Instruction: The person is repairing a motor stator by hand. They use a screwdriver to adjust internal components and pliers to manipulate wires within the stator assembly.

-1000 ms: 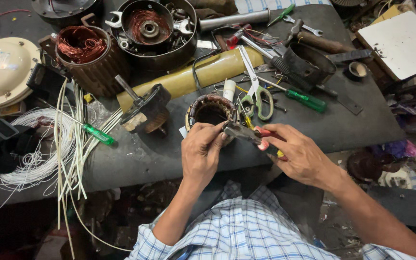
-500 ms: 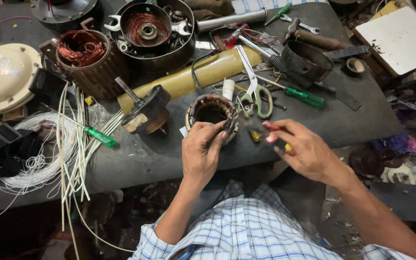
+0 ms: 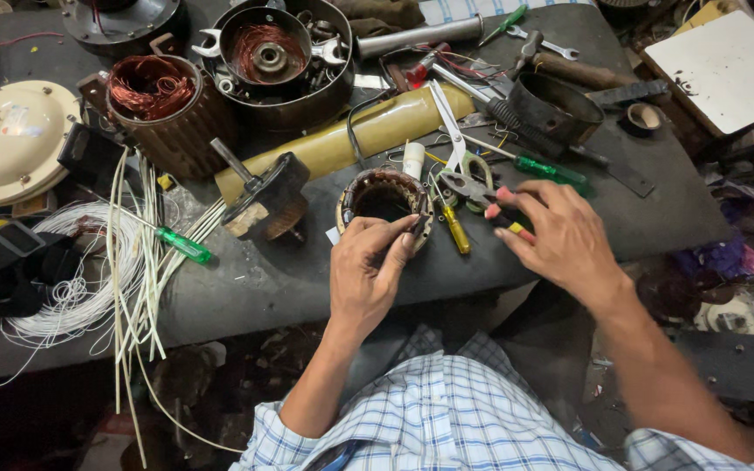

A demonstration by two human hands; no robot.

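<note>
Under the left hand, the stator ring.

Pale sticker on the cream round motor cover, far left

Motor-repair workshop. Grimy dark workbench crowded with copper-wound stators, cream fan housing, spanners, green-handled screwdrivers, scissors, loose white wire coil. Scrap and parts littering floor around bench.
</note>
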